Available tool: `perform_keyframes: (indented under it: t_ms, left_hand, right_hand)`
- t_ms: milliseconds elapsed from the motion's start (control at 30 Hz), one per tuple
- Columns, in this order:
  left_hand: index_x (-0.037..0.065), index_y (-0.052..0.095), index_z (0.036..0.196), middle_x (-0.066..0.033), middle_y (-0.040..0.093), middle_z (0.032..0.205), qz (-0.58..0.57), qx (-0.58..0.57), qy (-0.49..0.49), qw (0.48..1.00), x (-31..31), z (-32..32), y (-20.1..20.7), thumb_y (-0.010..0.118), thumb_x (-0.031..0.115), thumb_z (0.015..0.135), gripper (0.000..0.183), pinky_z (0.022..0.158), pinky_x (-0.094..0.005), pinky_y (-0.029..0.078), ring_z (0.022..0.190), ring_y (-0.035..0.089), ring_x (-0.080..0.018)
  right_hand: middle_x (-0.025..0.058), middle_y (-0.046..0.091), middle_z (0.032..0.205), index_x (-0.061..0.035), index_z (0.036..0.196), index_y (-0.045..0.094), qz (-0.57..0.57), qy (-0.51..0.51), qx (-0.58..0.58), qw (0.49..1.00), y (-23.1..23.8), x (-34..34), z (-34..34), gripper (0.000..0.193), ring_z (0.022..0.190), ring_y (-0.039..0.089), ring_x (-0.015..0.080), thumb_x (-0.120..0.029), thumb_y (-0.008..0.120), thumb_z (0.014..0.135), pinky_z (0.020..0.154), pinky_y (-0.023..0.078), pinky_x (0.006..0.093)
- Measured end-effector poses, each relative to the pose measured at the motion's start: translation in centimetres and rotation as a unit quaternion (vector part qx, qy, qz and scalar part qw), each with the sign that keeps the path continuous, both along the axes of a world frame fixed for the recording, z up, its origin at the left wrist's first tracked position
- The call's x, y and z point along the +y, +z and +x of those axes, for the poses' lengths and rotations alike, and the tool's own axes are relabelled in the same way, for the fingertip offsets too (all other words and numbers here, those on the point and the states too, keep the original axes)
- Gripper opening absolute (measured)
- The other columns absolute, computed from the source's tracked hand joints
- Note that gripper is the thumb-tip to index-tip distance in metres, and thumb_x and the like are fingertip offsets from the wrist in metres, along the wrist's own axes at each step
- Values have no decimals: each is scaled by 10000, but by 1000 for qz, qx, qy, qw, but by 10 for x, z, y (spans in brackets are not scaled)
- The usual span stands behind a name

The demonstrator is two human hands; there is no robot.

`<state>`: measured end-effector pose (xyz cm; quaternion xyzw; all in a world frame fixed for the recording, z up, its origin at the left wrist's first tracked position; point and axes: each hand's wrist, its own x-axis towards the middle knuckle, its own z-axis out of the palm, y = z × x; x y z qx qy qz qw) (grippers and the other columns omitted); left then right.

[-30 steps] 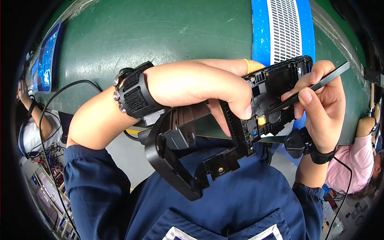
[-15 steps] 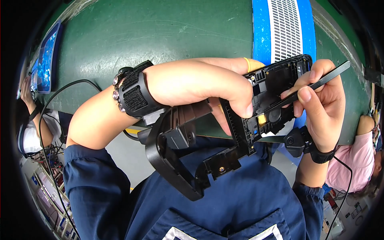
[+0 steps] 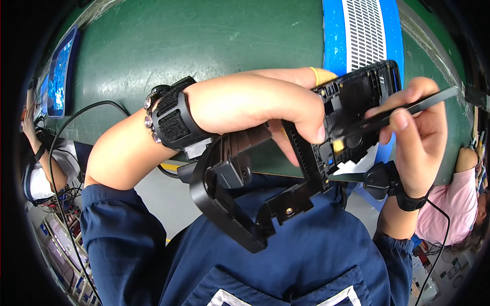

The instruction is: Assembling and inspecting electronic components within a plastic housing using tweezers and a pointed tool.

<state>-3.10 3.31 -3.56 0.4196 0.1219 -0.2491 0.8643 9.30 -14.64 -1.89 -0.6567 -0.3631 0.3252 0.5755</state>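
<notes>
My left hand [image 3: 301, 109] is closed on a black plastic device housing [image 3: 352, 94], its thumb pressed on the inner side and other fingers behind. A curved black frame part [image 3: 229, 219] extends from the housing down toward my chest. Inside the housing are ribs, small brass-coloured inserts and a yellow piece [image 3: 338, 146]. My right hand [image 3: 416, 127] pinches a slim black tool that looks like tweezers [image 3: 434, 100]. The tool slants down-left, its narrow end over the housing's inside near the yellow piece. Whether the tip touches anything is too blurred to tell.
Beneath my hands lies a green table [image 3: 204, 41], with a blue mat [image 3: 334, 30] bearing a white slotted strip. A blue tray [image 3: 62, 76] stands at the far left. Black cables [image 3: 97, 104] run from both wrists. Other people sit left and right, one in a pink top [image 3: 441, 214].
The housing has shifted slightly to the right and tilted a little. My right hand and the tweezers have moved a short way right.
</notes>
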Motion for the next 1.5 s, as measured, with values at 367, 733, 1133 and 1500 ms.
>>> perform_keyframes:
  t_ms: [367, 733, 1133, 1500]
  left_hand:
    - [56, 183, 1280, -145, 380, 1231, -22, -176, 263, 948, -3, 1, 5, 472, 42, 735, 617, 853, -420, 400, 1080, 438, -274]
    - [11, 452, 1104, -76, 559, 991, -4, -113, 180, 977, 4, 1, 4, 572, -25, 723, 401, 744, -308, 479, 878, 556, -153]
    - [42, 263, 1195, -88, 443, 1140, 69, -38, 236, 968, 19, 10, 50, 453, 3, 762, 474, 759, -417, 489, 1014, 489, -229]
    - [-36, 447, 1024, -185, 569, 937, 803, 118, 132, 569, 268, 135, 92, 531, 222, 709, 416, 694, -291, 467, 872, 575, -235]
  right_hand:
    - [116, 528, 764, -30, 959, 378, 173, -147, 44, 973, 29, -18, 42, 154, 554, 421, 98, -137, 416, 855, 612, 434, 272]
    - [110, 517, 736, -36, 961, 379, 182, -161, 58, 968, 28, -16, 41, 169, 569, 430, 106, -135, 447, 842, 610, 423, 276]
    - [80, 545, 744, -60, 928, 416, 193, -160, 161, 955, 9, -35, 89, 116, 583, 447, 102, -142, 443, 850, 602, 408, 271]
    - [62, 545, 686, -59, 857, 494, 224, -222, 343, 884, -30, -43, 123, 104, 591, 484, 99, -159, 511, 831, 654, 446, 304]
